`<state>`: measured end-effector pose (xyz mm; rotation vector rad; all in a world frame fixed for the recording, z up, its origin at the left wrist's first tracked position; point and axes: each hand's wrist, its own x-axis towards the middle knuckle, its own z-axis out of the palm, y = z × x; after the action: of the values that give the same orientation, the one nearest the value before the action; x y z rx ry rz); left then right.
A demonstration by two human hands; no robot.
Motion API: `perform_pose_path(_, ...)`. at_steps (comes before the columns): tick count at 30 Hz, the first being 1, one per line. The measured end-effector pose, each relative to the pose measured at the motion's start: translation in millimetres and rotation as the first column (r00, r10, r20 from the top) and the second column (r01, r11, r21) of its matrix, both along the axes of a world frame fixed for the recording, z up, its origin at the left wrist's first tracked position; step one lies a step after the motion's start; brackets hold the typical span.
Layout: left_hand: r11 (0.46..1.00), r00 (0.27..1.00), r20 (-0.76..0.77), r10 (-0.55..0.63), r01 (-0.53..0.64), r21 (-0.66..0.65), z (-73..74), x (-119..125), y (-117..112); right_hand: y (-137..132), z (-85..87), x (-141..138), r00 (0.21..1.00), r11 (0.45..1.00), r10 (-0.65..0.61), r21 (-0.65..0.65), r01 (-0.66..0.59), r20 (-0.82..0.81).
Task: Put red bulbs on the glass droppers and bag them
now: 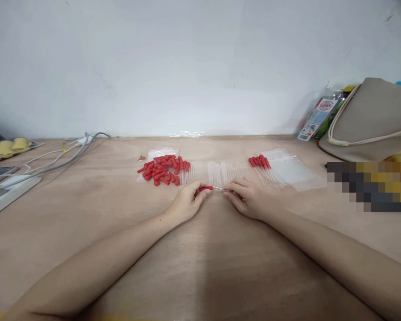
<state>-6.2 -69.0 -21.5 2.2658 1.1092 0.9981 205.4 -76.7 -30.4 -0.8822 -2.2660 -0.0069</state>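
Left hand (189, 200), fingertips pinching one red dropper bulb (205, 188); right hand (249, 198), fingertips pinching a clear pipette tube (218, 188), end at bulb's mouth; both before the tube row (218, 173); advisable: axes aligned, grip near the joint, pressure gentle, tube probably brittle.

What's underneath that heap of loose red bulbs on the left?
A clear plastic bag shows behind and left of the red bulbs. They cover the rest, so anything else underneath can't be seen.

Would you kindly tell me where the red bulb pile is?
In the head view, the red bulb pile lies left of centre, left of the clear tubes.
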Motion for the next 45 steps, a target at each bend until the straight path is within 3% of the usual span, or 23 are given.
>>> perform_pose_path(9,0.995,0.994,0.039,-0.104,0.103,0.015,0.0,-1.8,-2.6,-1.8,6.7,1.9,0.999,0.986,0.035,-0.165,-0.037,-0.014)
perform_pose_path(13,0.987,0.987,-0.013,-0.161,0.162,0.025,2.2,-1.6,-5.6,-0.9,10.5,4.6,0.995,0.996,0.023,-0.086,-0.015,0.095)
perform_pose_path(21,0.983,0.987,-0.103,-0.124,0.136,0.124,-1.0,-1.8,-4.7,-7.8,13.2,-1.9,0.973,0.992,-0.069,0.115,0.044,0.221)
perform_pose_path(28,0.966,0.974,-0.151,-0.166,0.192,0.172,-1.9,-2.6,-5.3,-5.8,6.2,-9.0,0.963,0.992,-0.059,0.127,0.027,0.261)
perform_pose_path(37,0.959,0.98,-0.132,-0.149,0.175,0.222,1.8,-3.9,2.4,-3.0,14.8,-8.6,0.965,0.984,-0.078,0.174,0.034,0.25)
perform_pose_path(45,0.98,0.983,-0.122,-0.136,0.151,0.129,4.5,-3.6,-4.5,-4.5,10.1,-2.0,0.975,0.973,-0.034,0.23,-0.018,0.22)
